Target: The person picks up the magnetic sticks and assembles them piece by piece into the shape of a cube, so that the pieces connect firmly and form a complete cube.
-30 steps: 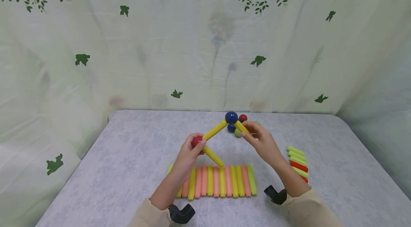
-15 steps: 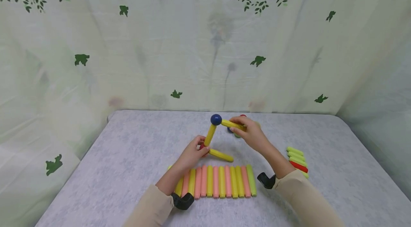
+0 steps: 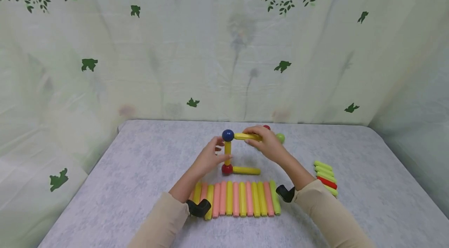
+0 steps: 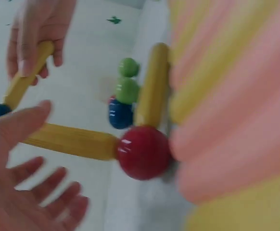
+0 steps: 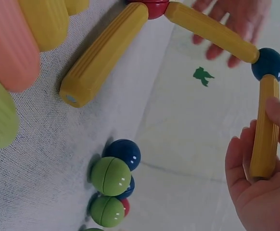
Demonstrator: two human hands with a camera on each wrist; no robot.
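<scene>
A C-shaped build of yellow ridged toy sticks and balls stands on the table. Its red ball point(image 3: 227, 169) is at the bottom corner, with a yellow stick point(image 3: 246, 170) running right along the table. An upright yellow stick point(image 4: 77, 141) rises to a blue ball point(image 3: 228, 135). From there the top yellow stick point(image 5: 264, 125) points right, pinched near its free end by my right hand point(image 3: 268, 144). My left hand point(image 3: 207, 159) is beside the upright stick, fingers spread and relaxed, gripping nothing in the left wrist view.
A row of pink, yellow and green sticks point(image 3: 236, 199) lies in front of the build. Green balls point(image 5: 110, 176) and blue and red ones cluster behind the right hand. More green and red sticks point(image 3: 326, 179) lie at the right. A leaf-patterned curtain point(image 3: 224, 45) hangs behind the table.
The build has moved down and left, turning from a tilted zigzag to an upright C resting on the table. My left hand has let go of the red ball; my right hand still holds its stick.
</scene>
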